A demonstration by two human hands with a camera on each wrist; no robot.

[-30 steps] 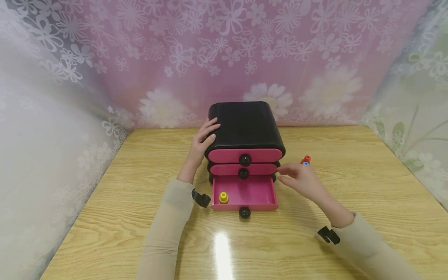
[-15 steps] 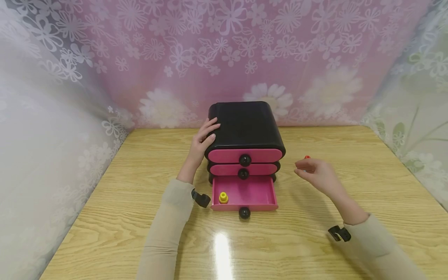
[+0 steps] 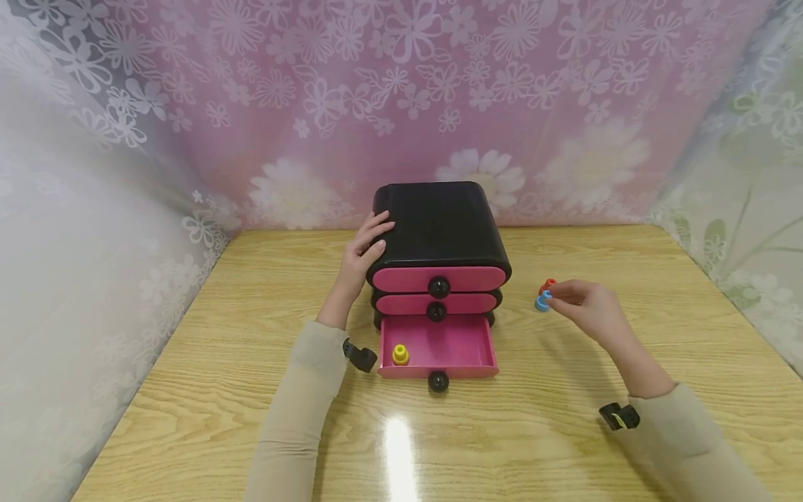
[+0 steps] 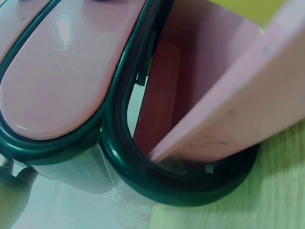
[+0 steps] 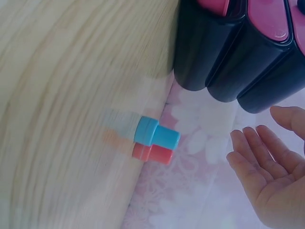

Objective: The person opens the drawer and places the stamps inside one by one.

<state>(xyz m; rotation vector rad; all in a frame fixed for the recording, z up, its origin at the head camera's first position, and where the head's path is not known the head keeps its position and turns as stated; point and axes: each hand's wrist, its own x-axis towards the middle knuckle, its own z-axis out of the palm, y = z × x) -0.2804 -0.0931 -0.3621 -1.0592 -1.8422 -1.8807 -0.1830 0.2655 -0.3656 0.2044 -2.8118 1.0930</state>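
A small black cabinet (image 3: 439,223) with pink drawers and round black knobs stands on the table. My left hand (image 3: 364,252) rests on its upper left edge, fingers spread over the top; in the left wrist view only part of that hand (image 4: 14,193) shows. The bottom drawer (image 3: 448,341) is pulled out and holds a yellow stepped peg (image 3: 400,355) at its front left. Right of the cabinet, a blue stepped peg (image 3: 542,301) and a red one (image 3: 548,285) stand close together. My right hand (image 3: 590,307) hovers beside them, empty; in the right wrist view its fingers are parted and apart from both pegs.
The wooden table (image 3: 251,390) reaches around the cabinet on all sides. A pink flowered cloth (image 3: 351,104) hangs behind it, with pale cloth at left and right. The upper drawers (image 3: 408,280) are pushed in.
My right hand has moved right, from the cabinet's right side to beside the blue and red pegs. The left hand, cabinet and yellow peg have stayed put.
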